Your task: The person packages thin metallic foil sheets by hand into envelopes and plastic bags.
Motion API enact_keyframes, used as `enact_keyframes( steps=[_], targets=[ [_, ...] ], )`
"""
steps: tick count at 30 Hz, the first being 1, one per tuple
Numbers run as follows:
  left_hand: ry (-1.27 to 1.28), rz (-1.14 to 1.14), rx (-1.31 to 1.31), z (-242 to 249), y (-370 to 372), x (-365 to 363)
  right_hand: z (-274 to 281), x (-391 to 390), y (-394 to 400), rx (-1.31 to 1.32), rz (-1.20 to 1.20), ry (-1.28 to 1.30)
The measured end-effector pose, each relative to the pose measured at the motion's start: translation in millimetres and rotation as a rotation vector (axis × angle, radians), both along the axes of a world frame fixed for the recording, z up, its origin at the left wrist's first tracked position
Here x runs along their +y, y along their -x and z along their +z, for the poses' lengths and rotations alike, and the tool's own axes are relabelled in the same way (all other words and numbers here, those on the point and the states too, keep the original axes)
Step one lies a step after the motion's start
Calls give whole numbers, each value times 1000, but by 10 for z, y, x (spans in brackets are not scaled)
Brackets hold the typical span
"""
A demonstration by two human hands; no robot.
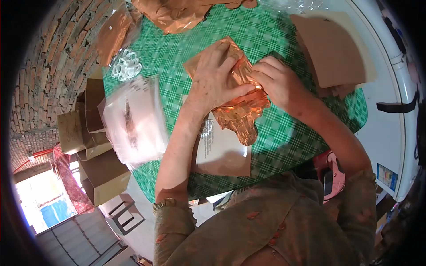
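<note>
A shiny copper-coloured foil piece [242, 117] lies crumpled over a brown card [191, 65] on the green checked tablecloth [275, 137]. Flat on the foil and card, my left hand [213, 77] has its fingers spread and its thumb stretched to the right. The fingers of my right hand [273, 80] are curled together at the foil's right edge, pinching it. Below the foil lies a printed clear bag with a brown card [226, 157], and a small white coil [206, 127] shows on it beside my left wrist.
Stacked clear bags [133, 119] and a pile of white rings [126, 65] lie at the left. More copper foil [173, 15] is at the top. Brown cards [335, 51] are stacked at the right. Open cardboard boxes [100, 168] stand left of the table.
</note>
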State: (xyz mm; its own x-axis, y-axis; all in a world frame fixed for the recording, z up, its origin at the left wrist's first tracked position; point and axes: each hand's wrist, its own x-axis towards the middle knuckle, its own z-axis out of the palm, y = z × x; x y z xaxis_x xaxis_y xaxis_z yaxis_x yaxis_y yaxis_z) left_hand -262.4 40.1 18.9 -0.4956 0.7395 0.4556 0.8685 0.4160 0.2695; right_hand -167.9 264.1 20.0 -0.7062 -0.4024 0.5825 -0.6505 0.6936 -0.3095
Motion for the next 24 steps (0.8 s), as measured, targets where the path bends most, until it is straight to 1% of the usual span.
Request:
enact_keyframes(
  steps=[5, 10, 16, 19, 22, 24],
  targets=[
    [4, 22, -7, 9, -26, 5, 68, 4, -228, 1, -11, -84],
    [13, 13, 20, -18, 8, -4, 105, -23, -464, -59, -27, -105],
    [-2, 9, 15, -32, 8, -5, 41, -60, -710, -15, -101, -111],
    [-18, 0, 31, -42, 25, -11, 113, 33, -684, -160, -15, -95],
    [-25, -1, 10, -72, 34, -12, 247, -94, -368, 33, -137, -80],
    [-25, -1, 2, -71, 22, -9, 141, -98, -217, 43, -91, -95]
  ],
)
